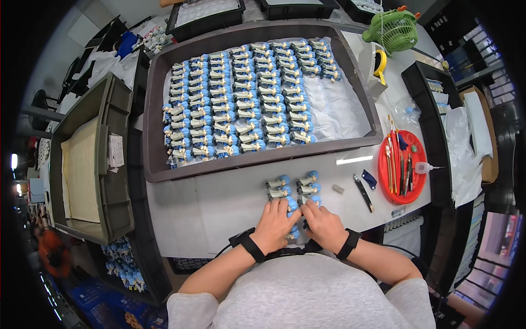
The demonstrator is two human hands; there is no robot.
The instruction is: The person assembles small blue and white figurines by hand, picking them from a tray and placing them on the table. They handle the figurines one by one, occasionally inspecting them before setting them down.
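Two short columns of small blue-haired figurines (278, 193) lie on the table in front of me. My left hand (272, 226) is over the left column, its fingers curled and closed on a figurine (292, 204) whose blue head shows beside the fingertips. At the right column, my right hand (327, 226) has its thumb and fingers closed at another figurine (314, 200). The two hands are close together, and they partly hide the figurines under them. Past the hands stands a large brown tray (230, 169) holding many similar figurines in rows on white lining.
To the right, a red round dish (384, 189) holds brushes and tools. A black-handled knife (364, 193), a dark blue piece (369, 179) and a grey block (338, 189) lie nearer. A green fan (395, 30) stands far right; an olive crate (116, 203) is at left.
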